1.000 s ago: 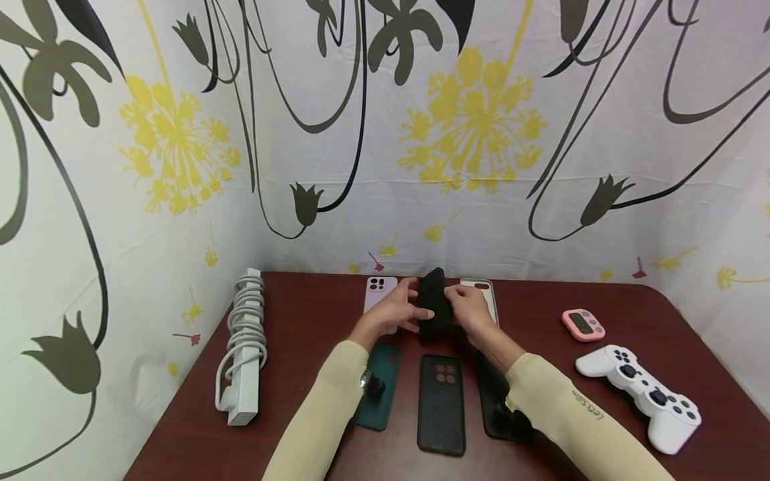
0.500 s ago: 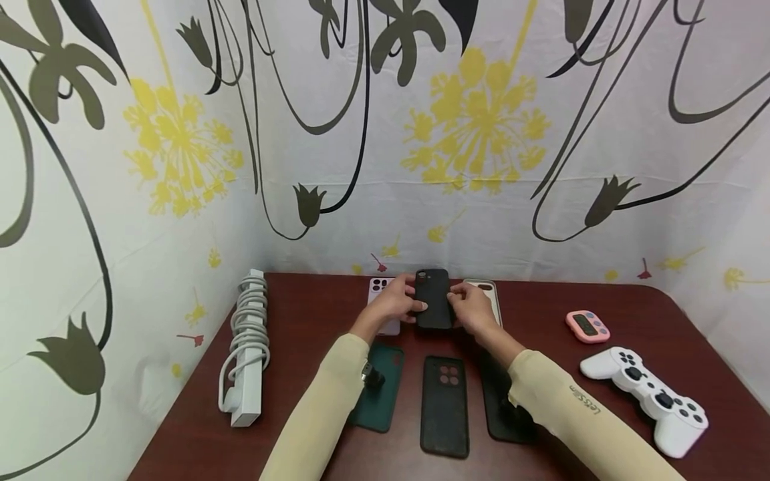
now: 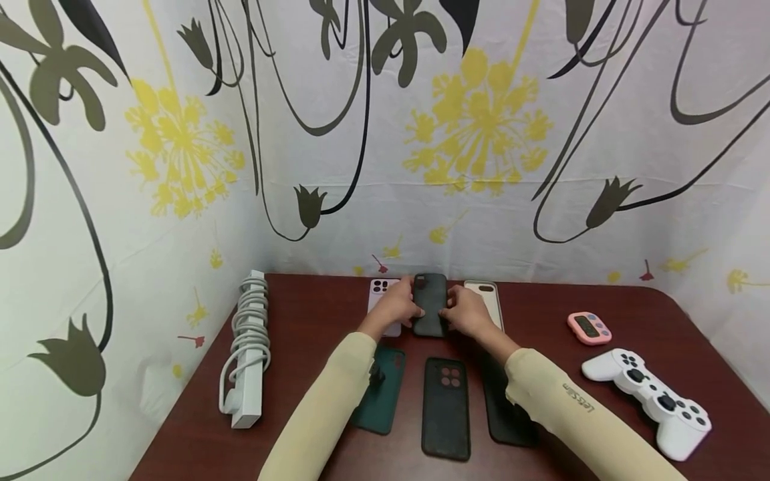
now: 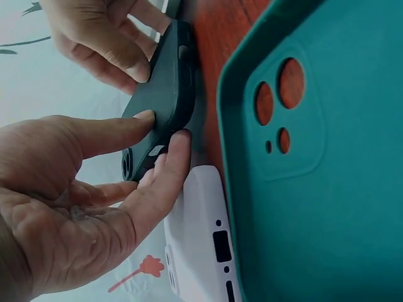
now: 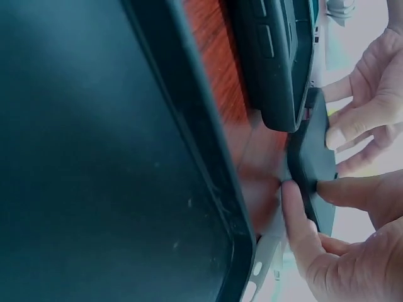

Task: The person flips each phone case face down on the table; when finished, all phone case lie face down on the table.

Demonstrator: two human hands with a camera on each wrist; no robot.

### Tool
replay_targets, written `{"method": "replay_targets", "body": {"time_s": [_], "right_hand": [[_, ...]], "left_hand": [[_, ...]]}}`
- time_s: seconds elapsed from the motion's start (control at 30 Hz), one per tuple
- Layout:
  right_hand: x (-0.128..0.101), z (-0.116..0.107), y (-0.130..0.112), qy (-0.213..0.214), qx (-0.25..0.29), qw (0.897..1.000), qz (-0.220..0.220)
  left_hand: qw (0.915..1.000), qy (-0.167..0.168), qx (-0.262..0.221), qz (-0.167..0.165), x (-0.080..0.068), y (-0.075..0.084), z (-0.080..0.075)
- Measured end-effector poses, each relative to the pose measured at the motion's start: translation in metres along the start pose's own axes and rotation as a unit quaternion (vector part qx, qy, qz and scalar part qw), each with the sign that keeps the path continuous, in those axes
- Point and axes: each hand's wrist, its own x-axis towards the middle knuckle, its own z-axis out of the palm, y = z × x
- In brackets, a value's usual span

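Observation:
A black phone case [image 3: 430,306] is between both hands at the back middle of the table, its outer back with the camera cutout facing up. My left hand [image 3: 395,304] pinches its left edge, thumb on the back and fingers beneath in the left wrist view. On the opposite edge, my right hand [image 5: 352,233] pinches it the same way. The case is close over the tabletop. Left of it lies a lilac phone case [image 4: 201,233], partly covered by the left hand; a white phone case [image 3: 491,302] lies to the right, partly behind the right hand.
Nearer the front lie a teal phone case [image 3: 385,401], a black phone case [image 3: 446,421] and another black one [image 3: 505,414] partly under the right forearm. A cord-wrapped power strip [image 3: 248,374] stands left. Right are a pink timer [image 3: 589,328] and a white game controller [image 3: 652,397].
The black case was tilted nearly edge-on, then turned so its back faces the camera, and now is lower and flatter toward the table. Both hands kept hold of it.

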Motion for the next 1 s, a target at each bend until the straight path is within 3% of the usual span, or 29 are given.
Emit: {"method": "replay_targets", "body": {"time_s": [0.43,1.0], "right_hand": [[0.003,0.004,0.0,0.013,-0.099,0.995,-0.027],[0.003,0.006,0.001,0.008,-0.115,0.993,-0.03]], "left_hand": [[0.9919,0.021,0.122,-0.025,0.005,0.006,0.006],[0.9732,0.047,0.225,-0.002,0.007,0.005,0.013]]}}
